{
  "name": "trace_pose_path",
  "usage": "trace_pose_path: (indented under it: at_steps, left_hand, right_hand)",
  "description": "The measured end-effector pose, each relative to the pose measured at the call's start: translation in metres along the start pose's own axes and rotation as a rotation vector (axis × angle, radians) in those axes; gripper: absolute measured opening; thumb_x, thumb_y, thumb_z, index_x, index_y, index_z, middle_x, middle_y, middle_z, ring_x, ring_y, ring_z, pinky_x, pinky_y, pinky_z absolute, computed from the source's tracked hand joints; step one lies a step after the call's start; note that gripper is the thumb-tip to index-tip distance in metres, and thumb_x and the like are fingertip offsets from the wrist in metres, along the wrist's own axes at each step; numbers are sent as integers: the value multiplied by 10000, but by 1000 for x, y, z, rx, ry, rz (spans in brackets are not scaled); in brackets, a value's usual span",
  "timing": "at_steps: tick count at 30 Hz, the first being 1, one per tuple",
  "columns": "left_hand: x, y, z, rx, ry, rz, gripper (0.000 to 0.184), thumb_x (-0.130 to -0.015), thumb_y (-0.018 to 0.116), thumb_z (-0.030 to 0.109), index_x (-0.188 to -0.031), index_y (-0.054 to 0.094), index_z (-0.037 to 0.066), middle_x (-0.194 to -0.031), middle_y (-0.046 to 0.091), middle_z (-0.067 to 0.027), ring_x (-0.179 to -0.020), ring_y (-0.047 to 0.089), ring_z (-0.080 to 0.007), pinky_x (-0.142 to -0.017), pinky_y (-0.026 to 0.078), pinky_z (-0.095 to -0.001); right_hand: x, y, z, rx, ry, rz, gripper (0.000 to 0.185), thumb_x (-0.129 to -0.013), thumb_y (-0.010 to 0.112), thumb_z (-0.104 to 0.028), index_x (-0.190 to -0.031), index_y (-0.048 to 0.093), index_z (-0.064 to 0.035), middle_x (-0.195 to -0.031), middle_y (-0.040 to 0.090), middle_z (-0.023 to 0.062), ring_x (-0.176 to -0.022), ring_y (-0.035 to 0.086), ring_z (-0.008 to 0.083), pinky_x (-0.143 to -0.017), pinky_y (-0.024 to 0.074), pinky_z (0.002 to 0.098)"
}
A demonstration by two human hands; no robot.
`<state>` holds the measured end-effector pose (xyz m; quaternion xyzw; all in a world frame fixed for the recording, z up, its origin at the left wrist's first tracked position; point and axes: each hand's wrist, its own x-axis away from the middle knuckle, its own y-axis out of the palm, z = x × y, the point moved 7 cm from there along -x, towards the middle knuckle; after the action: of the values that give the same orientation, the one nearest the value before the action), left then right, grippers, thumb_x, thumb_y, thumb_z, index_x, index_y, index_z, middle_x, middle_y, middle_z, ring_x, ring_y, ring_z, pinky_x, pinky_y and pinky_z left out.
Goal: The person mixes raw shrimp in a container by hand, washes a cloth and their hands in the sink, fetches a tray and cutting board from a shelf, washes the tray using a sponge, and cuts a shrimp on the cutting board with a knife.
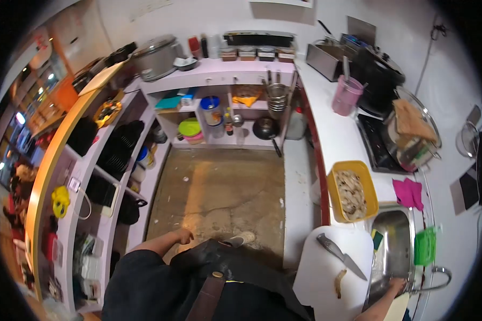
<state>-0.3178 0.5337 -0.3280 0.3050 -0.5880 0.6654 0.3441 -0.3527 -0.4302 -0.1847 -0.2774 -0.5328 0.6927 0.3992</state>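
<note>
My left hand [184,236] hangs over the floor beside my dark apron, with nothing visible in it and its fingers loosely apart. On the far side of the sink [383,235], my right hand [396,286] reaches to the rim beside the curved faucet [439,278]; its fingers are too small to make out. Left of the sink is a white cutting board [310,273]. A knife [341,255] and a single shrimp [339,283] lie on it. Behind the board stands a yellow tub [374,200] holding many shrimp [351,195].
A green basket [426,246] hangs by the sink, near a pink cloth [408,193]. Farther along the counter are a black cooktop [380,144], a pink container [348,95] and a black pot [380,80]. Open shelves [166,88] line the back and left, around a brown floor [225,187].
</note>
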Motion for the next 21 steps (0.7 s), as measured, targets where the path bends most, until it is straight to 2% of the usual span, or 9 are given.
trace_pose_path:
  at_steps: [3, 6, 8, 10, 12, 14, 18, 19, 21]
  left_hand:
    - [15, 43, -37, 17, 86, -59, 450, -692, 604, 227, -1137, 613, 162, -1139, 574, -194, -1071, 541, -336, -892, 427, -405]
    - [-7, 90, -36, 74, 474, -188, 477, -700, 641, 266, -1150, 589, 116, -1116, 596, -138, -981, 570, -275, -821, 455, -365]
    - [1, 85, -33, 499, 172, -265, 534, -701, 672, 312, -1166, 558, 76, -1098, 595, -99, -901, 568, -216, -762, 467, -331]
    - [6, 70, -13, 758, 43, -298, 604, -702, 704, 358, -1181, 528, 35, -1081, 593, -59, -820, 566, -157, -704, 480, -297]
    - [-2, 50, 10, 751, 123, -344, 609, -702, 704, 361, -1184, 524, 36, -1079, 594, -66, -823, 569, -163, -705, 479, -300]
    - [-14, 22, 27, 652, 211, -421, 613, -701, 704, 364, -1186, 520, 37, -1077, 594, -72, -825, 571, -170, -706, 479, -303]
    - [-32, -30, 39, 396, 291, -598, 623, -701, 703, 370, -1191, 512, 38, -1074, 596, -85, -829, 576, -183, -709, 478, -309]
    - [-34, -43, 33, 334, 280, -655, 625, -701, 703, 372, -1193, 510, 38, -1073, 596, -89, -830, 577, -186, -709, 478, -310]
    - [-43, -72, 31, 203, 273, -746, 630, -700, 703, 374, -1195, 506, 39, -1072, 597, -95, -832, 580, -192, -710, 478, -313]
  right_hand:
    - [0, 0, 7, -62, -1, -62, 394, -796, 589, -241, -1118, 516, -26, -1041, 525, 194, -1032, 509, 296, -926, 395, 422]
    - [-22, 13, 23, -558, -218, -268, 237, -787, 572, -168, -997, 579, -58, -872, 572, 111, -888, 556, 273, -855, 423, 396]
    - [-8, -3, 27, -952, -284, -411, 152, -782, 561, -119, -916, 621, -78, -760, 604, 55, -793, 587, 257, -807, 442, 380]
    - [68, -78, 61, -685, -59, -5, 150, -804, 578, -86, -927, 525, -19, -976, 530, 82, -862, 498, 156, -770, 412, 299]
    - [176, -146, 75, -772, -232, 210, 172, -769, 586, -39, -923, 512, -24, -953, 521, 54, -872, 495, 158, -770, 406, 272]
    - [298, -209, 71, -939, -53, 256, 245, -742, 639, -64, -954, 522, -30, -974, 518, 44, -903, 489, 165, -777, 409, 285]
    - [479, -171, 50, -1702, -127, -395, 308, -780, 586, -81, -1083, 537, -50, -1033, 580, 93, -978, 563, 241, -846, 448, 363]
    - [511, -160, 22, -1740, 127, -602, 301, -764, 634, -29, -1045, 553, 42, -968, 614, 176, -907, 613, 258, -833, 502, 400]
    - [587, -81, -29, -2032, 500, -711, 251, -789, 582, -14, -1031, 557, 49, -984, 610, 199, -915, 616, 289, -822, 508, 399]
